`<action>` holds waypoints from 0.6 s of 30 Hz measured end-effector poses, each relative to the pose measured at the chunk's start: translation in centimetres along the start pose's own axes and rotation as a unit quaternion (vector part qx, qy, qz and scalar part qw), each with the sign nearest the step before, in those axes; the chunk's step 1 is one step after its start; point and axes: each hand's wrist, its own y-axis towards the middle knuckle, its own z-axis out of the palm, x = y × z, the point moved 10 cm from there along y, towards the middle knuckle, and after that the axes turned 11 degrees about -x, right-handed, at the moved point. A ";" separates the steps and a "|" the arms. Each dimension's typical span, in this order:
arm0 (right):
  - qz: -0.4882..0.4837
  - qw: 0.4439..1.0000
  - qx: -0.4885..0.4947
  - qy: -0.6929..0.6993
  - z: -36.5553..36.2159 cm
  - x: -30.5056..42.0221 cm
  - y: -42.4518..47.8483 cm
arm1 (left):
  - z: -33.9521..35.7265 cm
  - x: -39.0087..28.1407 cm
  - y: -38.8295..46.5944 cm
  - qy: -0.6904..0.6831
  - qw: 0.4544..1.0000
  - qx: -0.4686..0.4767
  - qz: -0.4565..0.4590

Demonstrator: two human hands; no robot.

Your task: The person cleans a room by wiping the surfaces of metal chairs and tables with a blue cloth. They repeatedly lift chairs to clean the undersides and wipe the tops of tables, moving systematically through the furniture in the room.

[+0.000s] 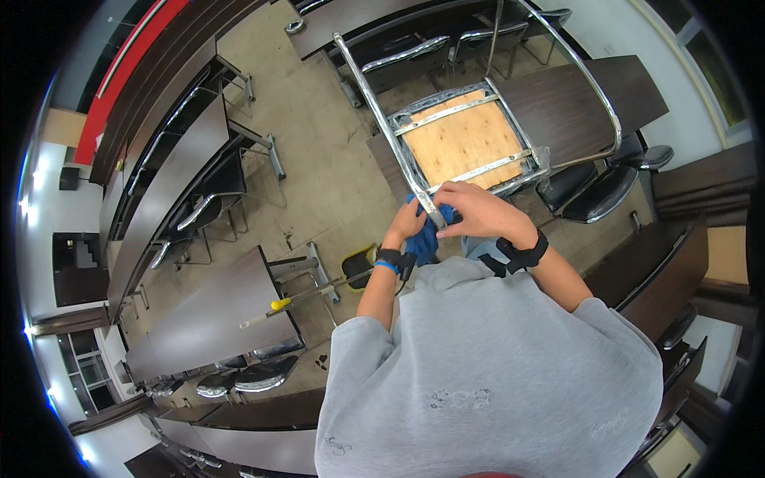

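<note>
A chair with a chromed tube frame (382, 119) rests upturned on a dark wood table (574, 113), its plywood seat underside (463, 140) facing up. Around the near end of one chrome tube are both hands. My left hand (408, 222) holds a blue cloth (424, 242) against the tube's left side. My right hand (475, 209) curls at the tube's right side, thumb and fingers around its end; part of the cloth shows between the hands. Clear plastic wrap (542, 160) clings to the seat's corner.
Left of me, a long-handled dustpan (357, 269) stands on the floor beside a table (227, 316), with a yellow-gripped handle (281, 304) nearby. Black chairs (600, 194) stand behind the near table at right. More tables (185, 161) and chairs curve along the left.
</note>
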 end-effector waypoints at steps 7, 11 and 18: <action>0.067 0.991 -0.106 0.044 -0.3 -4.3 -2.5 | -9.7 -21.1 -2.1 -0.177 0.984 -0.012 -0.028; 0.097 0.982 -0.058 0.152 1.0 -4.8 -2.1 | -13.4 -25.3 -2.7 -0.299 0.950 -0.037 -0.086; 0.102 0.960 -0.093 0.245 -1.1 -1.6 -1.5 | -14.3 -26.2 -1.8 -0.317 0.943 -0.086 -0.057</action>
